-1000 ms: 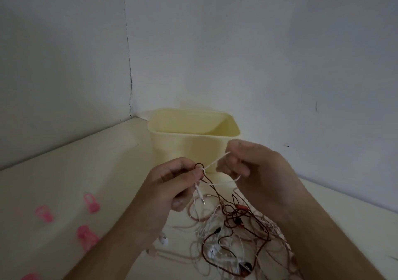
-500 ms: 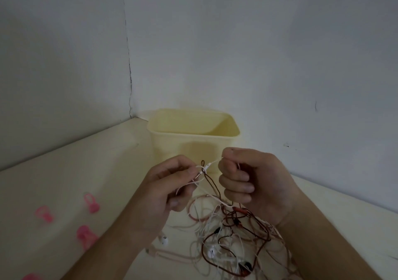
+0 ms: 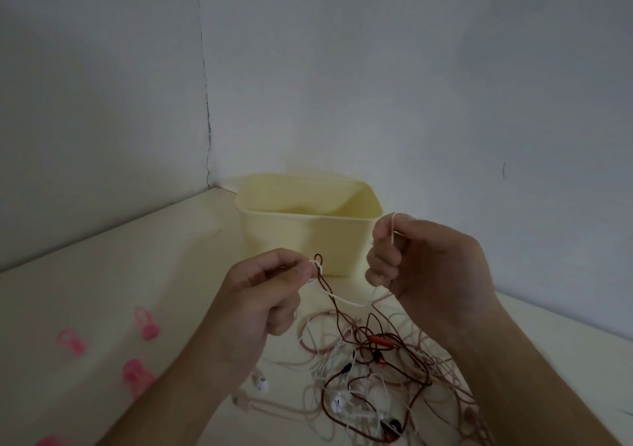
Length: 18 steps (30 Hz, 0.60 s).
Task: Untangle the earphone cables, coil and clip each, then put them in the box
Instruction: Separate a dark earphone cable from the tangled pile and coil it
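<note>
A tangle of earphone cables (image 3: 376, 370), white, dark red and pinkish, lies on the cream table in front of me. My left hand (image 3: 263, 291) pinches a knot where a dark red cable (image 3: 330, 294) loops over a white one. My right hand (image 3: 428, 264) grips the white cable (image 3: 392, 228) in a fist, lifted up and to the right; the strand sags between both hands. The pale yellow box (image 3: 308, 233) stands open behind my hands, near the wall corner.
Several pink clips (image 3: 145, 324) lie on the table at the left. White earbuds (image 3: 262, 382) rest at the near edge of the tangle. Grey walls meet in a corner just behind the box.
My right hand has risen and pulled to the right, drawing the white cable out through the knot. My left hand has stayed in place, still pinching the knot.
</note>
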Motion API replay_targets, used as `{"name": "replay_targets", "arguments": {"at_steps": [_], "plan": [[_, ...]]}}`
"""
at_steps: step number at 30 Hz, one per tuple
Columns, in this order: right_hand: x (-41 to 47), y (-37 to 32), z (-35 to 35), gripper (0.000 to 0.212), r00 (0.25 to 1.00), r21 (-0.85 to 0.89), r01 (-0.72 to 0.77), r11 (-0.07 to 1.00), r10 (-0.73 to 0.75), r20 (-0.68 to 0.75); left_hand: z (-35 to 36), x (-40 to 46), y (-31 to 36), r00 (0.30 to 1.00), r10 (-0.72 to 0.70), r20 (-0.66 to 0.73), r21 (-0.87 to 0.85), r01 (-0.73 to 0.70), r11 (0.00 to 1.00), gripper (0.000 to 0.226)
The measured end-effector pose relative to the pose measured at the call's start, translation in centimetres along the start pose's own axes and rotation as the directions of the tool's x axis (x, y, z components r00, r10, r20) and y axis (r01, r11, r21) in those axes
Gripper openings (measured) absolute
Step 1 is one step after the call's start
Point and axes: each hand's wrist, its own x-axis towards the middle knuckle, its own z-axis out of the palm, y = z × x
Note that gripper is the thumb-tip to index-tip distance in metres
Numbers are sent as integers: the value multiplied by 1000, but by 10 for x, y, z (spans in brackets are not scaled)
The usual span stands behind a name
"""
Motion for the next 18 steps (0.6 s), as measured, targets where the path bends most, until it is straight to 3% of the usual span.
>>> {"name": "replay_targets", "arguments": {"at_steps": [2,5,10,12,14,16,18], "plan": [[-2,-3,-1,29,978,4,-37,999,36,204,1,0,0,1000,-6,-28,28,7,1000,14],[-6,-5,4,32,911,-231,-8,973,103,400,3,0,-1,996,-11,-90,60,17,998,21],[-14,-13,19,20,879,-578,47,814,241,412,4,2,1,977,-11,-215,105,34,994,33],[-17,-12,23,27,864,-764,74,641,342,370,4,2,2,972,-15,-234,109,42,993,35],[-19,-8,27,40,872,-912,157,378,380,307,4,2,2,973,-21,-230,94,44,995,38],[-19,-4,30,47,898,-960,234,152,346,273,4,2,2,973,-13,-229,91,35,995,40],[-22,-5,33,44,927,-962,272,31,259,270,4,1,3,975,2,-223,100,20,995,39]]}}
